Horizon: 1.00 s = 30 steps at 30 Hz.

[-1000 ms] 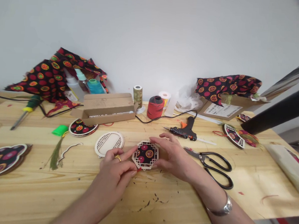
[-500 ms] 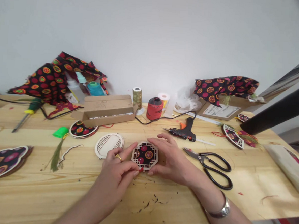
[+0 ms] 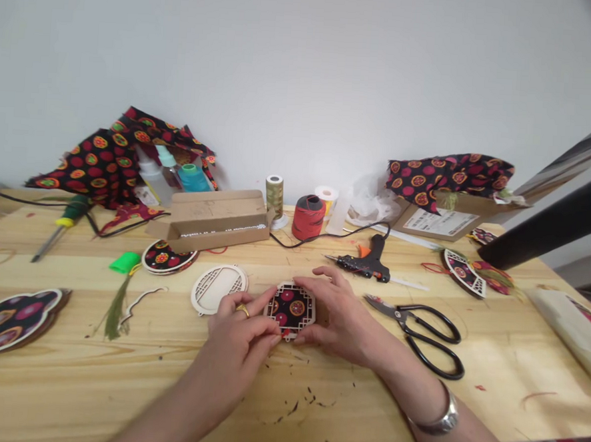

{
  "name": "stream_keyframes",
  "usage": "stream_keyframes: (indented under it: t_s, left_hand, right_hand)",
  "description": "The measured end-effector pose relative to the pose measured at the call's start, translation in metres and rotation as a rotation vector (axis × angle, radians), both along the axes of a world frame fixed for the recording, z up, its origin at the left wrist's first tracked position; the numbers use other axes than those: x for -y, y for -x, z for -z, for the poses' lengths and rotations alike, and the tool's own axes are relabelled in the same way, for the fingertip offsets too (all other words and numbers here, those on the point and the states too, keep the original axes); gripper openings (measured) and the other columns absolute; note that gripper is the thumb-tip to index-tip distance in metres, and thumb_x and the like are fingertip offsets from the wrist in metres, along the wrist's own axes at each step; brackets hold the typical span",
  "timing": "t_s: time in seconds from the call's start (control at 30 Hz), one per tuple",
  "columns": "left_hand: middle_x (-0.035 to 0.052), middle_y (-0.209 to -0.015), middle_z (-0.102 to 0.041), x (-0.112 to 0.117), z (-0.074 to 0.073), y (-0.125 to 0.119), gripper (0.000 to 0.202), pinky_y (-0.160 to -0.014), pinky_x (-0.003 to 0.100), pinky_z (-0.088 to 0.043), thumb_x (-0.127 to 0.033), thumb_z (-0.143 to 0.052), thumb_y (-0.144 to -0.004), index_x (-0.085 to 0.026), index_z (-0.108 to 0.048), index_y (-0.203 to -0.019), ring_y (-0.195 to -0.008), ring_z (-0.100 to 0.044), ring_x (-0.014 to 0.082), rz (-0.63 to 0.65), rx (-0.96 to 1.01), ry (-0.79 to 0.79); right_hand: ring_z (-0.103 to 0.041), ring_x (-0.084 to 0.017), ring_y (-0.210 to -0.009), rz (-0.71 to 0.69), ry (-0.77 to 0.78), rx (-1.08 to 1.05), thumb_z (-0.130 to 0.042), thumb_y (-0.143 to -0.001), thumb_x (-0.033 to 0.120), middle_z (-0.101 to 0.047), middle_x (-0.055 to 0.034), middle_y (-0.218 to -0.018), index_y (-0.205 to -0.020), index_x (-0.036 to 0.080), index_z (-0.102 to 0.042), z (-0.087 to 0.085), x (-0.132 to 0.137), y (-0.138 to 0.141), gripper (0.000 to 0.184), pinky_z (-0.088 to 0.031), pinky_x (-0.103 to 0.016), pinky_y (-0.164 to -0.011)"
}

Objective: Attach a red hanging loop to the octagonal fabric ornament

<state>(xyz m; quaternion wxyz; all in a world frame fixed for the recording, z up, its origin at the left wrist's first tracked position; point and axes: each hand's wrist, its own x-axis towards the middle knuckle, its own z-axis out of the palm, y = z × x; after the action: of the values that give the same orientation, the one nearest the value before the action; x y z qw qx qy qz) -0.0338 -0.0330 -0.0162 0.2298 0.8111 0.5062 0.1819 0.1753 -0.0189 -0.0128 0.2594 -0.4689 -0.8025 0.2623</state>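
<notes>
Pale wooden tabletop [image 3: 363, 418] | black-handled metal scissors [image 3: 401, 313] lie at right | a person's right hand [image 3: 339, 320], fingers arched apart, and left hand [image 3: 243, 331], fingers bunched close, grip opposite sides of an octagonal pale-wood lattice panel with black patterned fabric [image 3: 291, 307], mid-tabletop | small red scrap [image 3: 285, 334] at its near edge

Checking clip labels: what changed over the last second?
The right hand's thumb slid from the frame's right side toward its near right corner. Red thread beside the left hand's thumb shifted slightly right. Both hands stayed on the frame; scissors and glue gun stayed put.
</notes>
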Motion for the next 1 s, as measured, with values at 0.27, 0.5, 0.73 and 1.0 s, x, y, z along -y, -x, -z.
stream_keyframes:
  t_s: [0.27, 0.5, 0.73, 1.0]
  left_hand:
    - [-0.0002, -0.136, -0.052, 0.0009, 0.0002, -0.0011, 0.023, -0.088, 0.055, -0.036, -0.025, -0.047, -0.085, -0.025, -0.067, -0.074, -0.105, -0.038, 0.03, -0.003, -0.004, -0.013]
    - [0.0002, -0.136, -0.052, 0.0001, -0.0038, -0.002, 0.023, -0.088, 0.056, -0.036, -0.025, -0.047, -0.084, -0.025, -0.068, -0.074, -0.105, -0.04, 0.03, -0.006, -0.004, 0.015]
    - [0.0007, -0.137, -0.05, -0.0003, -0.0016, 0.0004, 0.025, -0.093, 0.056, -0.034, -0.025, -0.046, -0.085, -0.025, -0.068, -0.075, -0.108, -0.038, 0.0297, 0.007, 0.022, 0.029]
    - [0.0007, -0.137, -0.049, 0.0002, -0.0022, 0.0014, 0.025, -0.094, 0.059, -0.032, -0.022, -0.046, -0.085, -0.025, -0.068, -0.075, -0.111, -0.038, 0.0299, 0.014, 0.02, 0.01]
  right_hand:
    - [-0.033, -0.027, -0.122, 0.002, -0.025, 0.035, -0.079, -0.063, 0.034, -0.057, -0.0071, -0.121, -0.125, 0.02, -0.049, 0.0011, 0.0002, 0.0, 0.07, -0.032, -0.044, -0.102]
    - [-0.033, -0.027, -0.122, -0.005, -0.022, 0.035, -0.076, -0.065, 0.039, -0.056, -0.0071, -0.123, -0.127, 0.022, -0.047, 0.0022, -0.0008, -0.0009, 0.07, -0.033, -0.044, -0.101]
    - [-0.031, -0.027, -0.123, -0.001, -0.024, 0.026, -0.077, -0.065, 0.036, -0.055, -0.0062, -0.124, -0.126, 0.021, -0.047, 0.0016, 0.0006, 0.0004, 0.07, -0.031, -0.044, -0.103]
    - [-0.031, -0.026, -0.124, -0.032, 0.002, -0.015, -0.075, -0.067, 0.035, -0.053, -0.0065, -0.127, -0.128, 0.025, -0.045, -0.0014, 0.003, -0.0017, 0.068, -0.033, -0.045, -0.102]
